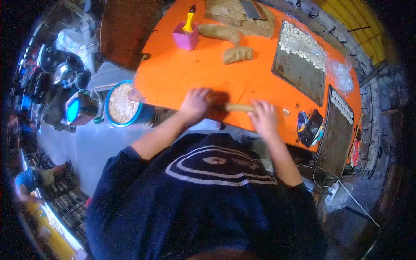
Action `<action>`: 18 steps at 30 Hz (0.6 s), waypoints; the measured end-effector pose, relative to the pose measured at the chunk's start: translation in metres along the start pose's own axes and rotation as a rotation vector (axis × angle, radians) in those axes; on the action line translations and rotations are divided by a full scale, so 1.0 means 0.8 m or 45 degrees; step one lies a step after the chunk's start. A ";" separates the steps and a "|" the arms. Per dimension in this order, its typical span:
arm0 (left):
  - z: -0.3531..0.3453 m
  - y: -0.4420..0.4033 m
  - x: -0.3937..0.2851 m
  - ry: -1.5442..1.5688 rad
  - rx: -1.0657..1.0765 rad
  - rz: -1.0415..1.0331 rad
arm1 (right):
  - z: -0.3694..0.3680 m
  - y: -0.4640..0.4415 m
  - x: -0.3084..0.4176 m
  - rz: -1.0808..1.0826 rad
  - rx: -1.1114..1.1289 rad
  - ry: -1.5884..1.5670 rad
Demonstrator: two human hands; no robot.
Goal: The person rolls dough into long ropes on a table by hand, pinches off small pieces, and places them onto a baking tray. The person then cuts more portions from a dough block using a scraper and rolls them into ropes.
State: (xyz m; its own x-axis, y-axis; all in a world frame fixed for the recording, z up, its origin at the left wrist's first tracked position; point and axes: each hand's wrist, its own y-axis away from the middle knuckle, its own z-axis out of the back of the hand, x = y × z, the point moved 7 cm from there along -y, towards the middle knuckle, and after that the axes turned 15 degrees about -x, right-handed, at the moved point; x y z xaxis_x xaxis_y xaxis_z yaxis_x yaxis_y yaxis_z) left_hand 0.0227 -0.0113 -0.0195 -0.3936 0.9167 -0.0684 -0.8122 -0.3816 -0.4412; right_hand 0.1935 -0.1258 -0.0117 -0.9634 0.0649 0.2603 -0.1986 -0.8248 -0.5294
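A thin tan dough roll lies near the front edge of the orange table. My right hand rests over its right end, fingers stretched out. To the left, my left hand is at the table edge with its fingers extended and slightly blurred. Between that hand and the roll is a dark brown, smeared patch; I cannot tell whether it is a shadow or an object. A small bit of dough sits right of my right hand. Farther back is a thicker dough piece.
A pink cup holds a yellow-handled brush. Larger dough lies behind. Metal trays carry small pale pieces on the right, beside a dark box. A blue tub stands at left; a person is lower left.
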 end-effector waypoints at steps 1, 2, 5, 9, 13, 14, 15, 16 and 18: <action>0.003 0.017 -0.017 -0.024 0.003 -0.039 | -0.006 0.011 0.009 0.024 0.005 0.050; 0.006 0.027 -0.030 -0.056 -0.001 -0.080 | -0.014 0.018 0.023 0.053 0.001 0.101; -0.010 0.048 -0.049 0.190 -0.020 0.006 | -0.046 0.045 0.066 0.303 0.083 0.133; -0.058 -0.013 0.001 0.029 -0.107 0.311 | -0.073 -0.029 0.046 0.092 0.226 0.324; -0.084 -0.092 0.083 -0.248 -0.268 0.420 | -0.117 -0.115 -0.025 -0.029 0.221 0.532; -0.076 -0.100 0.090 -0.206 -0.434 0.426 | -0.120 -0.127 -0.035 -0.029 0.112 0.474; -0.067 -0.101 0.092 -0.159 -0.599 0.434 | -0.116 -0.130 -0.041 -0.025 0.005 0.419; -0.071 -0.091 0.085 -0.149 -0.574 0.384 | -0.115 -0.119 -0.039 0.004 0.042 0.424; -0.063 -0.056 0.055 -0.136 -0.548 0.346 | -0.101 -0.086 -0.028 0.041 0.089 0.430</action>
State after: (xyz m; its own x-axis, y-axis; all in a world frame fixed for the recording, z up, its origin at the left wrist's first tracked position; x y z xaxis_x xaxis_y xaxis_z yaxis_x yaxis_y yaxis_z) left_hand 0.0633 0.0524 -0.0479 -0.6255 0.7657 -0.1496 -0.4331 -0.5003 -0.7498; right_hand 0.2140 -0.0250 -0.0465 -0.9766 0.2107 -0.0436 -0.1655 -0.8651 -0.4735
